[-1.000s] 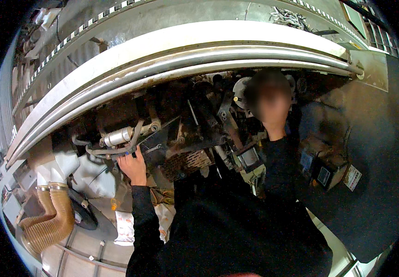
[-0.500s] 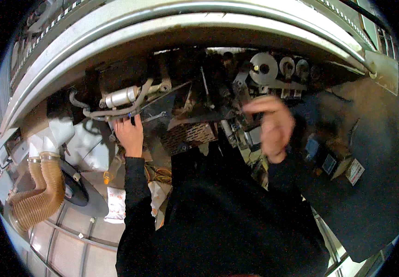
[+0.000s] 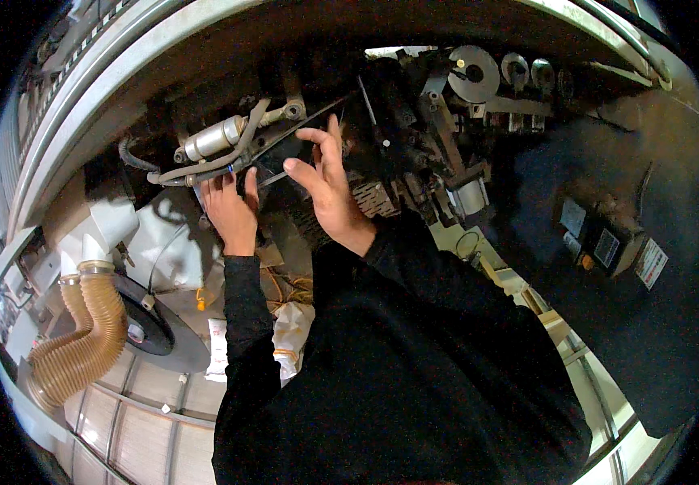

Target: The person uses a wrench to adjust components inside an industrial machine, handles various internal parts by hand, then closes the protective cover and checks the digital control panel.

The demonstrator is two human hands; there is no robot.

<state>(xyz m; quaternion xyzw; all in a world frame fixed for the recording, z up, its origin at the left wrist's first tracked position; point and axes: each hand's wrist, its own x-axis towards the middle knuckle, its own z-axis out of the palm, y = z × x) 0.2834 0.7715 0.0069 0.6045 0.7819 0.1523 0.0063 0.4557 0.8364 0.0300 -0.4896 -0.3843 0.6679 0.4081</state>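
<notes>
My left hand [image 3: 230,212] reaches up to a bent grey hose [image 3: 218,194]. Its fingers are closed at a fitting with a blue mark, the thumb held beside them; what they grip is hidden. From near that thumb a slim metal wrench [image 3: 272,179] slants up to the right. My right hand [image 3: 331,187] is just right of the wrench's far end, fingers apart, thumb stretched toward it; whether they touch is unclear. Above the hose lies a silver cylinder [image 3: 213,139]. A long thin dark rod [image 3: 305,122] runs diagonally above both hands.
A large grey disc [image 3: 474,74] and smaller round parts sit at the upper right, near dark brackets and linkages. Ribbed tan ducts [image 3: 99,327] stand at lower left. A dark box with labels [image 3: 608,246] lies at right. A pale curved panel edge [image 3: 135,69] arches overhead.
My right hand has moved left from the dark linkages to the wrench's end, its fingers now spread. My left hand stays at the hose. The view has shifted slightly.
</notes>
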